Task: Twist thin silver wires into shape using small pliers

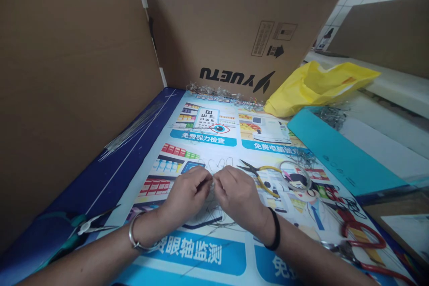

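Observation:
My left hand [191, 190] and my right hand [237, 192] meet at the fingertips over the middle of the poster. Both are closed in a pinch on a thin wire, which the fingers mostly hide. Just beyond the fingertips lie several bent wire loops [221, 162]. Loose thin wires [217, 223] spread over the poster beneath my hands. To the right of my right hand rest yellow-handled pliers [263, 172], jaws apart, with a coil of wire [306, 176] touching them. Green-handled pliers [83, 228] lie open beside my left forearm.
Cardboard walls [214, 22] stand at the back and left. Straight wires [134, 129] lie along the left edge. A yellow bag [318, 85] and a turquoise box flap [345, 156] with a wire heap [331, 116] are at right. Red-handled scissors [365, 237] lie at lower right.

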The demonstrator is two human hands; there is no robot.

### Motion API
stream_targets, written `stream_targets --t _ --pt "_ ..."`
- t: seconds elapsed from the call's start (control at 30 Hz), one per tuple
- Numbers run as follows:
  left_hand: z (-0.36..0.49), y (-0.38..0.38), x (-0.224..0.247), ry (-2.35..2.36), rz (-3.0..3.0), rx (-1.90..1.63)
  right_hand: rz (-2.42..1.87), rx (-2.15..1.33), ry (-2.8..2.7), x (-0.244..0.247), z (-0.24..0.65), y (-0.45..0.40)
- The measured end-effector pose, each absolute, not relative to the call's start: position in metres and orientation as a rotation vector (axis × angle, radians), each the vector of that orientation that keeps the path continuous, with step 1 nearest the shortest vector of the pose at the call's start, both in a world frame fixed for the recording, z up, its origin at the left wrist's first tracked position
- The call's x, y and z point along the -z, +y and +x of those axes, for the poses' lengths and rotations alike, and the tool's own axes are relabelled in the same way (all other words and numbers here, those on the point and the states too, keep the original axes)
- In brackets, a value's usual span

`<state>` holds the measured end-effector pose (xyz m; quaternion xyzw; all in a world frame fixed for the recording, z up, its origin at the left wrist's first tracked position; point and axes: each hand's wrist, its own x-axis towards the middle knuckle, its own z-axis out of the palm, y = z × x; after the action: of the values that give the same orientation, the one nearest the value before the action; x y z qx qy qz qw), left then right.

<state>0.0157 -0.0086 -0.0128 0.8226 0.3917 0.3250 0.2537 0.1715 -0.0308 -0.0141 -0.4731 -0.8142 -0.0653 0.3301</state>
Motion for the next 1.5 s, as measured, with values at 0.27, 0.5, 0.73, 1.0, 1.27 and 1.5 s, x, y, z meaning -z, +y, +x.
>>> stream_targets --t 0.27,0.5,0.73,1.0,1.27,1.5 --pt "0.018 -0.003 0.012 1.106 1.971 -0.88 -1.277 -0.047 -1.989 0.014 0.173 -0.026" --pt "0.013 0.002 0.015 1.118 1.488 -0.778 -1.388 -0.449 -1.724 0.012 0.187 -0.021" --pt "0.013 0.005 0.015 1.003 1.388 -0.754 -1.34 -0.498 -1.772 0.01 0.186 -0.023" --pt "0.012 0.004 0.017 0.915 1.471 -0.691 -1.286 -0.508 -1.824 0.009 0.182 -0.023" --pt "0.013 0.004 0.019 0.987 1.853 -0.765 -1.332 -0.495 -1.848 0.008 0.179 -0.024" --pt "0.012 0.004 0.017 0.957 2.093 -0.843 -1.318 -0.483 -1.843 0.008 0.177 -0.024"
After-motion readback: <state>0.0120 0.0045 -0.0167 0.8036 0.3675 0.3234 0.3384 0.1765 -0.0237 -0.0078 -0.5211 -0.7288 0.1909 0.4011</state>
